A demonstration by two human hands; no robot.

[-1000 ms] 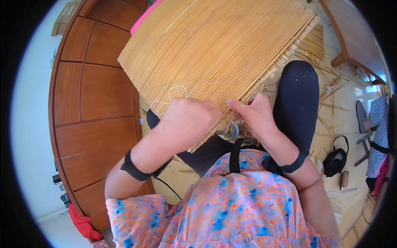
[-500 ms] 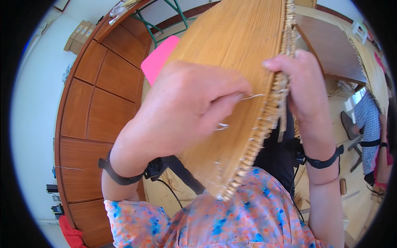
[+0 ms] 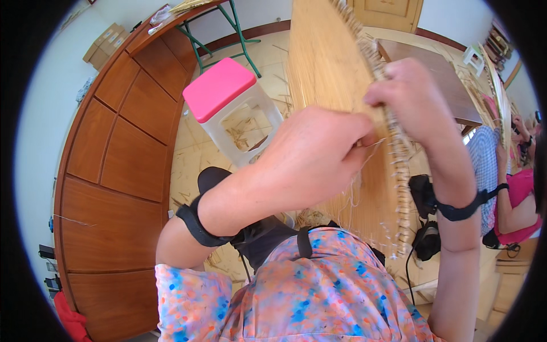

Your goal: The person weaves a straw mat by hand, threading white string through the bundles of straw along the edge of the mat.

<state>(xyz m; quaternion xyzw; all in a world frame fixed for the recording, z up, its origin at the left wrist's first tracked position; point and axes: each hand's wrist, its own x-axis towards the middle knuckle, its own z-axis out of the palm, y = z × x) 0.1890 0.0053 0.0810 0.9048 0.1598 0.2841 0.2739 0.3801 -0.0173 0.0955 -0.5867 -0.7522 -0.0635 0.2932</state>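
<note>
A stiff, tan straw panel (image 3: 322, 62) stands tilted in front of me, running from my lap to the top of the view. Along its right side goes a thick bound edge (image 3: 401, 182) with close, regular stitches. My right hand (image 3: 413, 97) grips this edge, thumb on the panel's face and fingers behind, partly hidden. Over the panel's face, my left hand (image 3: 307, 157) is closed in a pinch beside the edge. A thin pale thread (image 3: 377, 149) comes from its fingertips, and loose strands dangle below. Whether a needle is in the pinch, I cannot make out.
To the left stands a stool (image 3: 219, 91) with a pink top and translucent body. Beyond it is a long wooden cabinet (image 3: 134, 137) and a green-legged table (image 3: 239, 37). A brown table (image 3: 439, 80) and another person (image 3: 515, 211) are on the right. Straw scraps litter the floor.
The panel has swung more upright and rightward, uncovering the pink stool. Both hands stay near the bound edge; my left hand has moved right, the thread still at its fingertips.
</note>
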